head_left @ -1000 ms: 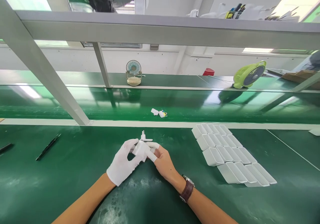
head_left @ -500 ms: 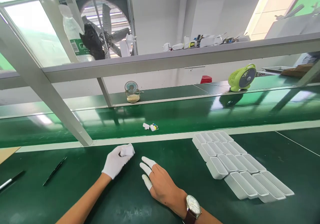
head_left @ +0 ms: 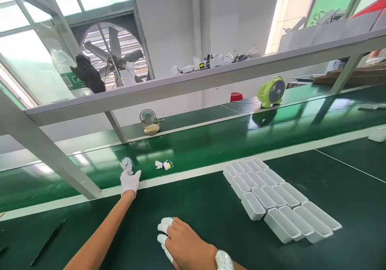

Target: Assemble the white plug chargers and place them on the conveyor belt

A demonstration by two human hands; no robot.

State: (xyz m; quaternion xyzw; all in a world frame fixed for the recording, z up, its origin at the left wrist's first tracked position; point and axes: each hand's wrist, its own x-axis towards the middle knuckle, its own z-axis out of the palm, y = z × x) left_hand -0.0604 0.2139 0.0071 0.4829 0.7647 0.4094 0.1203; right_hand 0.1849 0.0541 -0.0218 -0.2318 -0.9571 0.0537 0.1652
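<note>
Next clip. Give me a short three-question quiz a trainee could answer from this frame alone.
1. True or false: the left hand wears a white glove.
2. What does that hand hold over the conveyor belt? A) small white part B) tweezers C) green fan
3. What rests flat on the table, holding nothing?

Key
1. True.
2. A.
3. The right hand, with finger cots; the white trays lie to its right.
</note>
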